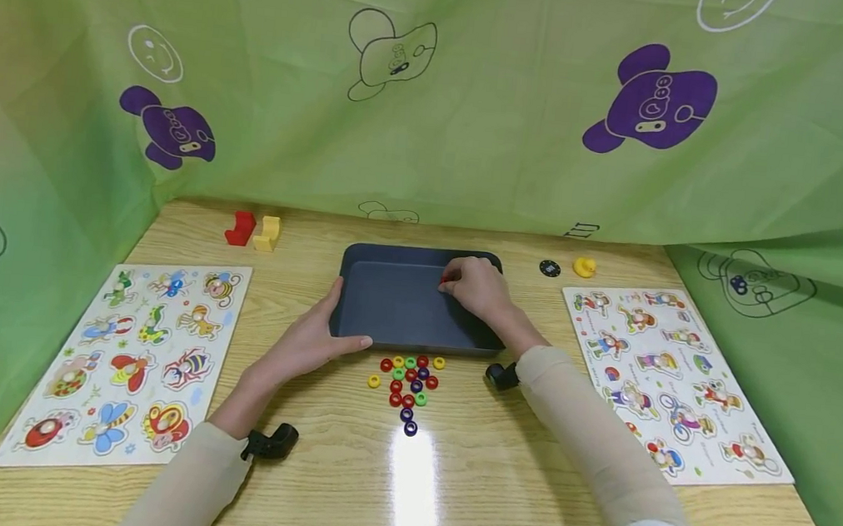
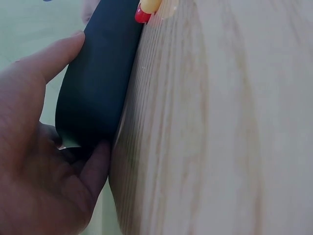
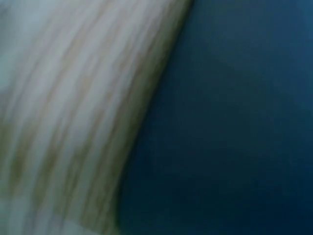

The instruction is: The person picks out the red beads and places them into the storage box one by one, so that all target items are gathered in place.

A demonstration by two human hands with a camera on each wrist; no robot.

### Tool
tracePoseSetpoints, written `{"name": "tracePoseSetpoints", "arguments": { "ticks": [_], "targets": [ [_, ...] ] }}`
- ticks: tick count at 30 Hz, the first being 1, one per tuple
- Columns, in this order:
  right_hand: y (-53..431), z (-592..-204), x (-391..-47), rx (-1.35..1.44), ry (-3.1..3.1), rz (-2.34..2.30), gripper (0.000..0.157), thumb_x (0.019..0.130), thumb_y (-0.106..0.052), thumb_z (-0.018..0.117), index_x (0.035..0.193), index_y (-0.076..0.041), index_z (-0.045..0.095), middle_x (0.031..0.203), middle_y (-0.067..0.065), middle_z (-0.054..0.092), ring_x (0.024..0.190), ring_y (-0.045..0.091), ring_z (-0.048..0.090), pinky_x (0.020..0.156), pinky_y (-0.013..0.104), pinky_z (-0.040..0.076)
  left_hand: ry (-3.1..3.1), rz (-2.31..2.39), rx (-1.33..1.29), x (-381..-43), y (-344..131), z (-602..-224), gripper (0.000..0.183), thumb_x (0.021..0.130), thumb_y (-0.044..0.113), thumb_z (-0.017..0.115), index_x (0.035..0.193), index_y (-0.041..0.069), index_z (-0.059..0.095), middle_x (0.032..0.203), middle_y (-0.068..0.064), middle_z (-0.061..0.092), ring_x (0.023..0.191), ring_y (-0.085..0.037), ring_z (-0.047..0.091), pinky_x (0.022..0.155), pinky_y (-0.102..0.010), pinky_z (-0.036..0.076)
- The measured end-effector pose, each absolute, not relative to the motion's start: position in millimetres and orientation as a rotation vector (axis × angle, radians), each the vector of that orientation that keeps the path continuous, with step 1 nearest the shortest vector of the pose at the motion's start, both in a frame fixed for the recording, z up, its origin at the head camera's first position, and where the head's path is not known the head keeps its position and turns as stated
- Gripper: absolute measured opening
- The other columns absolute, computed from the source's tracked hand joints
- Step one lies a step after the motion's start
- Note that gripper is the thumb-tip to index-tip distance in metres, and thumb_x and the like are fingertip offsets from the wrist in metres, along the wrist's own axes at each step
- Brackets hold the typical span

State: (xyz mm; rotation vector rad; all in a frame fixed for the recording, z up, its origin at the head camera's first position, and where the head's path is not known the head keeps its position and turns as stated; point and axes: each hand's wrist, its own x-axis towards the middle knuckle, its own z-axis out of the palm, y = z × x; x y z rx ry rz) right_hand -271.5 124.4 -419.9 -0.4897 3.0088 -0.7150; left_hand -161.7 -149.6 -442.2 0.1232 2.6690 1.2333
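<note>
A dark grey rectangular tray (image 1: 387, 310) lies on the table. My left hand (image 1: 310, 337) holds its near left corner, the thumb along the front wall and the fingers at the left side. In the left wrist view, the left hand (image 2: 44, 137) spans the dark corner of the tray (image 2: 98, 83). Over the right part of the tray, my right hand (image 1: 475, 287) pinches a small red ring (image 1: 444, 281), mostly hidden by the fingers. Several small red, yellow, green and purple rings (image 1: 410, 376) lie loose in front of the tray. The right wrist view shows the tray (image 3: 225, 122) but no hand.
An insect puzzle board (image 1: 226, 346) lies at left, and a puzzle board with figures (image 1: 655, 342) at right. Behind stand a red block (image 1: 241, 228), a yellow block (image 1: 268, 234), a black disc (image 1: 550, 268) and a yellow duck (image 1: 584, 266). Green cloth (image 1: 474, 176) surrounds the table.
</note>
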Motion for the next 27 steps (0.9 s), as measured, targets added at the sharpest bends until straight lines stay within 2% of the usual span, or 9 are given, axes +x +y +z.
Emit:
{"name": "tracePoseSetpoints", "arguments": {
  "ticks": [7, 13, 21, 27],
  "targets": [
    [124.6, -419.2, -270.0, -0.488, 3.023, -0.692, 0.015, 0.080, -0.031, 0.071, 0.092, -0.021, 0.071, 0.089, -0.002, 0.072, 0.077, 0.015, 0.066, 0.066, 0.035, 0.051, 2.667, 1.224, 0.126, -161.5, -148.7, -442.0, 0.112, 0.071, 0.061, 0.068, 0.148, 0.031, -0.008, 0.157, 0.000, 0.005, 0.145, -0.026, 0.012, 0.112, -0.053, 0.023],
    [129.5, -410.2, -257.1, -0.594, 2.964, -0.789, 0.021, 0.080, -0.029, 0.072, 0.098, -0.017, 0.070, 0.081, 0.000, 0.069, 0.067, 0.014, 0.061, 0.055, 0.029, 0.047, 2.668, 1.215, 0.106, -161.3, -149.5, -441.2, 0.113, 0.071, 0.061, 0.068, 0.148, 0.030, -0.008, 0.158, 0.000, 0.005, 0.145, -0.027, 0.011, 0.112, -0.054, 0.022],
    [137.7, -387.2, -214.7, -0.708, 2.791, -0.918, 0.032, 0.079, -0.030, 0.072, 0.108, -0.017, 0.068, 0.080, -0.005, 0.064, 0.066, 0.012, 0.058, 0.057, 0.029, 0.047, 2.666, 1.201, 0.104, -160.8, -149.1, -438.8, 0.113, 0.071, 0.061, 0.068, 0.148, 0.030, -0.008, 0.158, -0.002, 0.005, 0.145, -0.028, 0.012, 0.111, -0.055, 0.022],
    [141.8, -377.4, -176.3, -0.809, 2.749, -0.867, 0.031, 0.077, -0.028, 0.073, 0.106, -0.018, 0.069, 0.080, -0.011, 0.063, 0.071, 0.007, 0.056, 0.059, 0.026, 0.047, 2.667, 1.199, 0.112, -161.3, -149.0, -439.2, 0.113, 0.071, 0.061, 0.068, 0.148, 0.029, -0.008, 0.158, -0.002, 0.005, 0.145, -0.028, 0.012, 0.111, -0.054, 0.023]
  ]
}}
